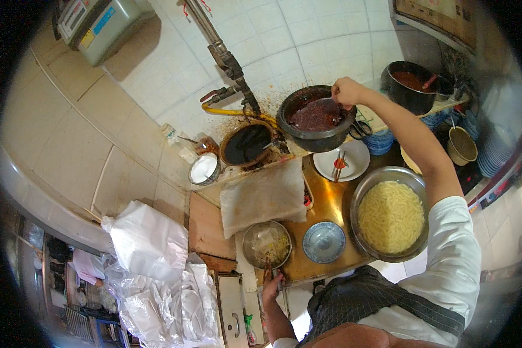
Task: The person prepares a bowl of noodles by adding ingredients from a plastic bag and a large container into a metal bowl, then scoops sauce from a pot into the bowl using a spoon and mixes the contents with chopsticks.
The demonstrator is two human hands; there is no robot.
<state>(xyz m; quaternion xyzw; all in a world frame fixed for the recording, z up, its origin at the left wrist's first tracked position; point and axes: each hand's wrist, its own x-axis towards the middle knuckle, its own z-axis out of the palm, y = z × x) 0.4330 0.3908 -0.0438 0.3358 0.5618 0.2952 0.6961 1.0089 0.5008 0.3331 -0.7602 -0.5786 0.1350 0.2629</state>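
My right hand (347, 91) reaches far forward over a big black pot of dark red chili sauce (316, 119) and grips a spoon handle that dips into the sauce. My left hand (271, 287) is low at the near edge of the counter, holding chopsticks that point into a small steel bowl with noodles and toppings (266, 244). A small blue patterned dish (324, 242) sits beside that bowl. A large steel basin of pale yellow noodles (391, 218) stands to the right of the dish.
A bowl of black sauce (246, 144) and a tin of white powder (203, 169) stand at the back left. A white plate with chopsticks (342, 162), a second dark pot (410, 87), stacked bowls (493, 151), a cloth (263, 196) and plastic bags (151, 272) surround the counter.
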